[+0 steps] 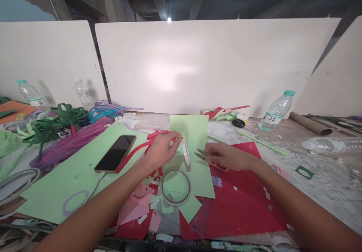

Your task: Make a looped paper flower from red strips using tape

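My left hand [161, 149] is closed on a small white roll of tape [186, 152], held on edge above a light green paper sheet [190, 131]. A bunch of red paper strips [132, 155] lies under that hand. My right hand [226, 157] grips small scissors [202, 155], their blades pointing left toward the tape roll, a short gap away. A larger ring of clear tape [175, 187] lies flat on the green paper just in front of both hands.
A black phone [115, 152] rests on a big green sheet [70, 180] at left. Red paper [243, 203] lies at right, pink scraps [135, 206] near the front edge. Water bottles [276, 110] [31, 93], green paper plants [53, 123] and white partition boards [209, 63] stand behind.
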`<state>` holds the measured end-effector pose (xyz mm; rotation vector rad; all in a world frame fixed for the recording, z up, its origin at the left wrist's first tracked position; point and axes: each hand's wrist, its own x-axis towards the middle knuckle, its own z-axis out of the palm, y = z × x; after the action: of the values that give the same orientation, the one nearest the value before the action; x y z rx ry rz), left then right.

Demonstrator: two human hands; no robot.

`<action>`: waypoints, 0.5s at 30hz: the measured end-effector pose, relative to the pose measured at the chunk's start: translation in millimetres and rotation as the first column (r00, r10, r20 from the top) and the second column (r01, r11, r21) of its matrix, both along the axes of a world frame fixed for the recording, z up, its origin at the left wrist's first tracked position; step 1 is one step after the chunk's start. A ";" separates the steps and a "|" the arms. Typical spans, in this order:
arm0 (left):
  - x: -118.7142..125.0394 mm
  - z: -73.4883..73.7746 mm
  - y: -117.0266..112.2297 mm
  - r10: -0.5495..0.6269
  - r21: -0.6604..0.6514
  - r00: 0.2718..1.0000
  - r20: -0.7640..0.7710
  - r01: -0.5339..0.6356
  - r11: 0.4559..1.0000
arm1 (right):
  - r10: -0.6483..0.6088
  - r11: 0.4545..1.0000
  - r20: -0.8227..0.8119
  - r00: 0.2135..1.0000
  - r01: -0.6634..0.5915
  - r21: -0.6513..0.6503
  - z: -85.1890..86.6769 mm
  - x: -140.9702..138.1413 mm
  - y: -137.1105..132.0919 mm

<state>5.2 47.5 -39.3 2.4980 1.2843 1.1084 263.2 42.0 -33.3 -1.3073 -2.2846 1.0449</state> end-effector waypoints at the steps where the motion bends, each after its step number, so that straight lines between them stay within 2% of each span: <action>1: 0.1 0.2 0.0 0.000 -0.003 1.000 0.006 0.000 1.000 | 0.012 0.998 -0.048 0.999 -0.015 -0.065 2.5 -0.6 1.6; 3: 0.5 0.6 -0.3 -0.003 -0.009 1.000 0.007 0.003 1.000 | -0.032 0.987 -0.152 0.988 0.007 -0.161 6.7 -2.2 3.6; 5: 1.1 0.8 -0.9 -0.015 -0.016 1.000 -0.005 0.015 1.000 | -0.120 0.979 -0.210 0.970 0.080 -0.190 9.2 -3.9 3.6; 8: 1.6 1.1 -2.0 -0.033 -0.024 0.999 -0.040 0.032 0.999 | -0.154 0.976 -0.181 0.971 0.122 -0.179 10.2 -7.2 0.2; 11: 1.3 1.5 -2.8 -0.037 -0.005 0.997 -0.071 0.036 0.999 | -0.124 0.991 -0.075 0.990 0.127 0.036 11.0 -13.7 -5.9; 15: 0.6 2.1 -3.3 -0.051 0.029 0.994 -0.101 0.054 0.998 | -0.042 0.939 0.037 0.998 0.026 0.342 14.0 -26.6 -15.0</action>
<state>5.8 44.2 -37.1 2.6258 1.2267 1.0114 236.6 27.0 -19.3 -1.2280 -2.3328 0.5751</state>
